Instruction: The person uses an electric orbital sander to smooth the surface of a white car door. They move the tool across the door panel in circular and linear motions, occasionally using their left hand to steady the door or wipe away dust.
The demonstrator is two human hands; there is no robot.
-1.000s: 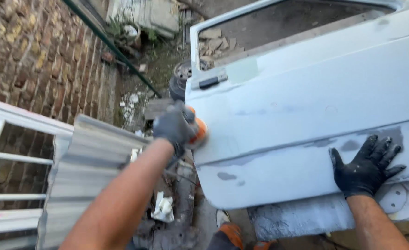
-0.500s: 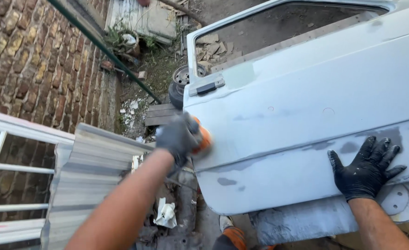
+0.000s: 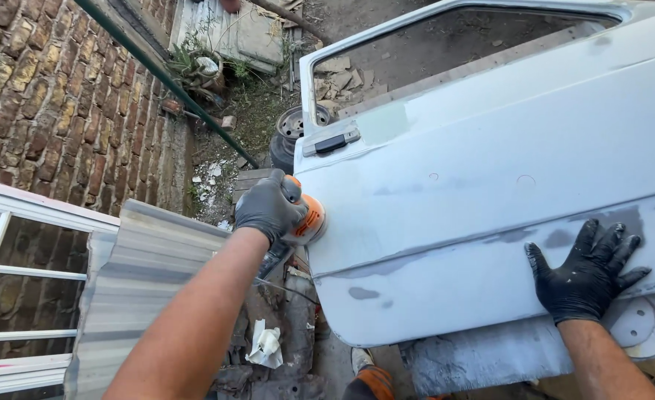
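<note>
Single head cam, looking steeply down from above the person's arms. Close range: car door (image 3: 490, 185) fills right and far frame, brick wall (image 3: 38, 96) far left, ground near centre. No second view.

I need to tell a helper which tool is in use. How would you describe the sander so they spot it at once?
Find the pale car door lying flat. At its left edge, below the door handle, the gloved left hand grips the sander. It is the only bright orange thing on the panel.
</note>
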